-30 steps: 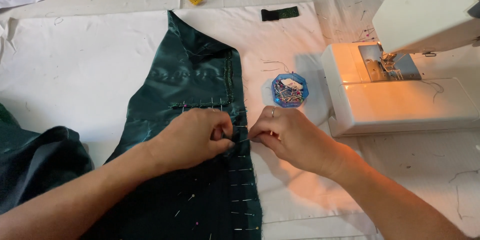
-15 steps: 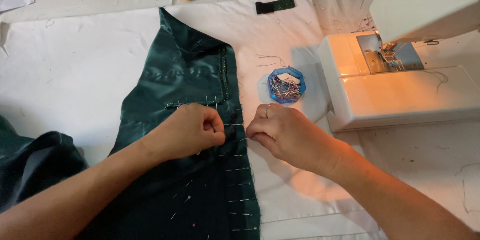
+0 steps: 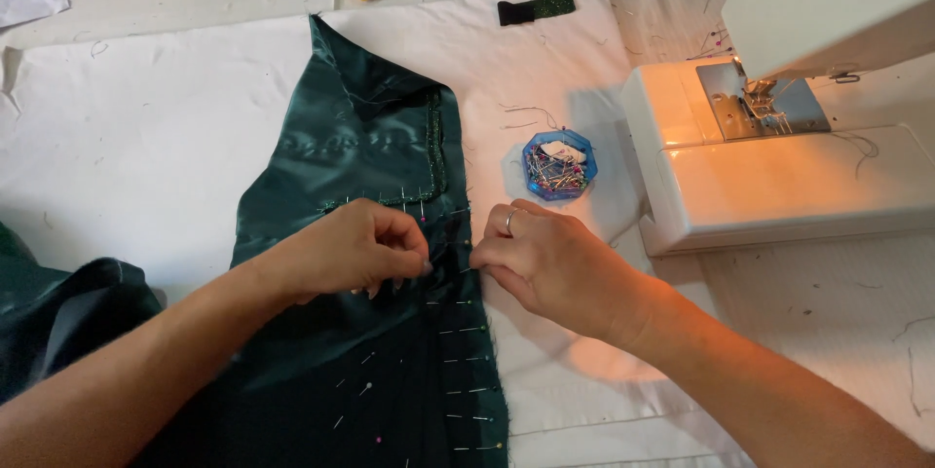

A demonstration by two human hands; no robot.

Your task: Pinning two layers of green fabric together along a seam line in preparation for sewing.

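Pinching the seam edge of the dark green satin piece (image 3: 351,166), the left hand (image 3: 346,252) curls its fingers down to keep the layers flat. The right hand (image 3: 550,268), fingertips closed, seems to grip a pin at that edge. Beyond its knuckles sits the blue pin box (image 3: 558,164), within reach.

Sewing machine (image 3: 779,176) blocks right; left probably open

The one head-worn view looks steeply down, close over a white worktable (image 3: 146,137).
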